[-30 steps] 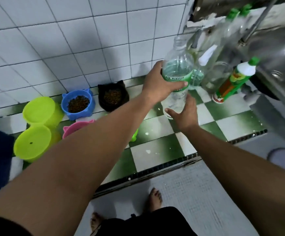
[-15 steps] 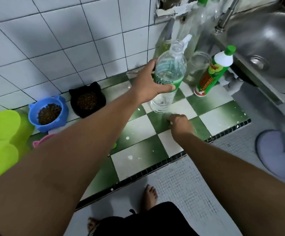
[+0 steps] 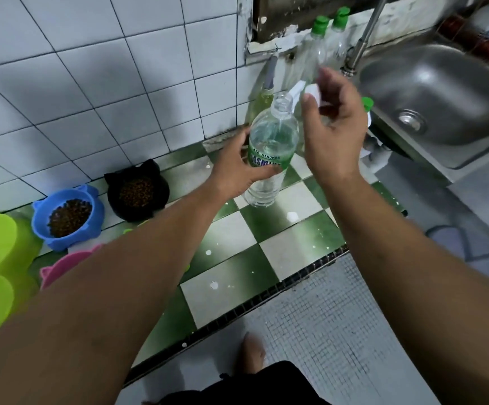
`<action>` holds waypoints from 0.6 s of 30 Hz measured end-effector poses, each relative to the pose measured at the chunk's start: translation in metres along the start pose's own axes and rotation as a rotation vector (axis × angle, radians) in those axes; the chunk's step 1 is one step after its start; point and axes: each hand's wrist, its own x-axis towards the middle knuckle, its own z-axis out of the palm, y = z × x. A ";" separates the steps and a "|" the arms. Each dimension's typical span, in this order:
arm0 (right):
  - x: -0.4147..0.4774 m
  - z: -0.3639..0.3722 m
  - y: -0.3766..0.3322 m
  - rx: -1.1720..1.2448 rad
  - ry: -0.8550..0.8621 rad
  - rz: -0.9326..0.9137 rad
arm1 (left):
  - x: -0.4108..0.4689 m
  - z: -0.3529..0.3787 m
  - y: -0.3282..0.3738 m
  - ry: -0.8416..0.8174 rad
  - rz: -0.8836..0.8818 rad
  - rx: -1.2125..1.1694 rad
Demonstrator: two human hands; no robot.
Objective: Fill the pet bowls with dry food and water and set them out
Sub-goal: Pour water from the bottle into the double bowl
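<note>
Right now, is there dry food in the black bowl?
Yes, the black bowl by the tiled wall holds brown kibble, as does the blue bowl beside it.

A home kitchen, probably: a steel sink [image 3: 442,92] with tap [image 3: 366,39], white wall tiles [image 3: 91,83], a checkered counter [image 3: 237,258] and soap bottles [image 3: 316,42].

Two bare forearms with no sleeves, left hand [image 3: 237,168] and right hand [image 3: 332,124] without rings, watch or gloves, dark black garment [image 3: 252,387] at the lower edge, one bare foot [image 3: 253,355], no shoe
</note>
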 end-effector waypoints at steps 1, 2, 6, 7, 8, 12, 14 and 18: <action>0.003 0.004 -0.005 -0.006 -0.041 -0.022 | 0.001 0.000 -0.001 0.002 0.000 -0.010; 0.004 0.007 -0.007 -0.038 -0.084 -0.038 | 0.001 0.000 -0.001 0.003 0.002 -0.015; 0.000 0.011 -0.003 -0.109 -0.176 -0.036 | 0.001 0.001 -0.005 -0.001 -0.001 -0.040; 0.001 0.011 -0.004 -0.120 -0.185 -0.038 | 0.001 0.002 -0.007 0.003 -0.003 -0.044; 0.003 0.011 -0.005 -0.137 -0.201 -0.047 | 0.001 0.002 -0.007 0.004 -0.005 -0.047; 0.014 0.011 -0.010 -0.221 -0.286 -0.079 | 0.003 0.002 -0.009 0.002 -0.009 -0.048; 0.016 0.012 -0.011 -0.227 -0.301 -0.043 | 0.004 0.002 -0.010 0.000 -0.013 -0.044; 0.023 0.011 -0.015 -0.203 -0.351 0.032 | 0.002 0.000 -0.010 -0.021 -0.018 -0.047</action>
